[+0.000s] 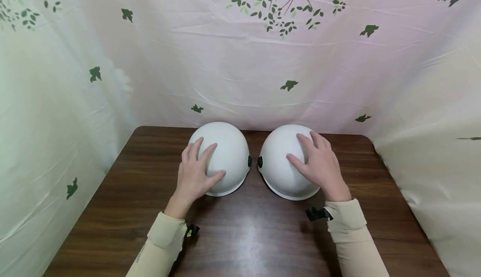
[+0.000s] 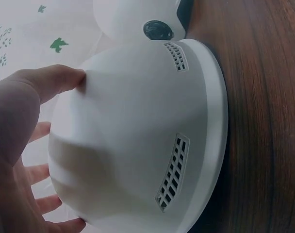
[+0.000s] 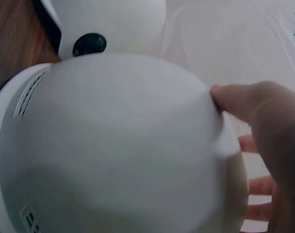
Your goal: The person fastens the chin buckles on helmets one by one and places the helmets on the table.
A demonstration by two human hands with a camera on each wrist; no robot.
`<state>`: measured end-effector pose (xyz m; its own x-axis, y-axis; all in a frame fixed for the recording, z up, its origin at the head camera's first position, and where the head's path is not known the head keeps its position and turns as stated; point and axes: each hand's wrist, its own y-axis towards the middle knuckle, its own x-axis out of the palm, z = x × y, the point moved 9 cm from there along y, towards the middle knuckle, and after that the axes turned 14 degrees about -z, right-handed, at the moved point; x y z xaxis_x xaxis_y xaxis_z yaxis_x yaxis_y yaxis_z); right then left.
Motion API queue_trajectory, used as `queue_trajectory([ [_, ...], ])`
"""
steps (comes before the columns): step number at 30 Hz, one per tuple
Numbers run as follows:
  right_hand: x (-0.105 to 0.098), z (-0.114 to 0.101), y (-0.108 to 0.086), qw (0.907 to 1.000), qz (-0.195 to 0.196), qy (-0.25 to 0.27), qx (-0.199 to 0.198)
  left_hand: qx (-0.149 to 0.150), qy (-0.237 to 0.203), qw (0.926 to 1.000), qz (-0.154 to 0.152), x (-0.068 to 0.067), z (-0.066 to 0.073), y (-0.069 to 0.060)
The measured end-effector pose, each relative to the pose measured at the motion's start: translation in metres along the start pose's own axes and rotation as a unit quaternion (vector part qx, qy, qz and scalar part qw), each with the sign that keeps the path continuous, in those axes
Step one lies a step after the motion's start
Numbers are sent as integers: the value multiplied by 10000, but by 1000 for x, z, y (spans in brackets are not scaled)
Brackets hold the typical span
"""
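Observation:
Two white helmets stand dome up, side by side near the far edge of the table. My left hand [image 1: 194, 172] rests on the left helmet [image 1: 231, 152], fingers spread over its dome. On the right helmet [image 1: 276, 156] lies my right hand [image 1: 319, 162], also with spread fingers. Each helmet has a round black knob on its inner side, and the two knobs face each other across a narrow gap. In the left wrist view, slotted vents [image 2: 172, 172] show near the left helmet's rim. A similar vent [image 3: 30, 94] is on the right helmet.
The dark brown wooden table [image 1: 244, 235] has rounded far corners. Pale cloth [image 1: 233, 60] printed with green birds and leafy branches hangs behind it and along both sides. Black straps [image 1: 317, 213] sit at the sleeve cuffs.

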<state>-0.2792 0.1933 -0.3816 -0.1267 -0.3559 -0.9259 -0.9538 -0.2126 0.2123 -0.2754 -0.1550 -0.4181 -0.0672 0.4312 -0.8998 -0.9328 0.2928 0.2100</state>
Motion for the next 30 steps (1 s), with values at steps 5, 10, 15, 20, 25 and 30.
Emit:
queue_trajectory([
  [5,4,9,1,9994,-168,-109,281,13,30,10000,-52,-1,3,3],
  [10,9,17,-3,9982,-274,-32,530,538,-616,9939,734,-10,16,-2],
  [15,14,18,-7,9982,-264,105,529,1625,-1965,9474,1936,-24,45,-22],
  [20,13,18,-5,9987,-141,129,475,1563,-3420,9231,801,5,72,-16],
  [25,11,18,-2,9989,-74,182,431,843,-4122,9021,-957,66,92,-4],
  [30,10,18,-2,9988,-66,211,427,288,-4276,8808,-2014,118,103,2],
])
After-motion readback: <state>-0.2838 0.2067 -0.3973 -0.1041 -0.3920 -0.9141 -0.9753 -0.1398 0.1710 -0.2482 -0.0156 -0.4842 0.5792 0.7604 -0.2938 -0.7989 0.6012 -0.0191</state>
